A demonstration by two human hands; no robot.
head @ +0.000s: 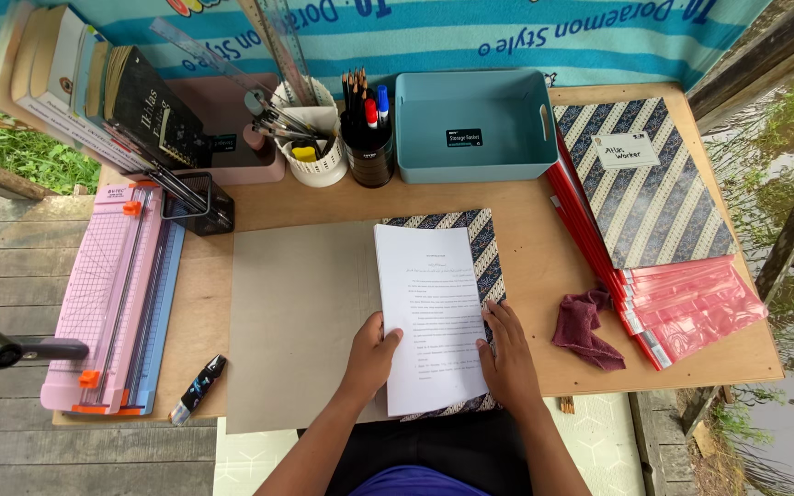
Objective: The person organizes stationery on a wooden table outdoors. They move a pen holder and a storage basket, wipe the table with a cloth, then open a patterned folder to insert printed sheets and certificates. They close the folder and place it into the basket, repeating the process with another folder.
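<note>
Colours on the brown wooden table

White printed pages lie on a navy-and-cream diagonal-striped cover; grey board at nine o'clock, teal basket at twelve, maroon cloth and pink sleeves at three.

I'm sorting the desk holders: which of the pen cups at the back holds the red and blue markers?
The black round cup, standing right of the white perforated cup and beside the teal plastic basket. The white one holds brushes and a ruler instead.

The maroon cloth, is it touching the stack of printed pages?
Apart. The head view shows bare wooden table between the maroon cloth and the stack of printed pages, with the right hand lying between.
</note>
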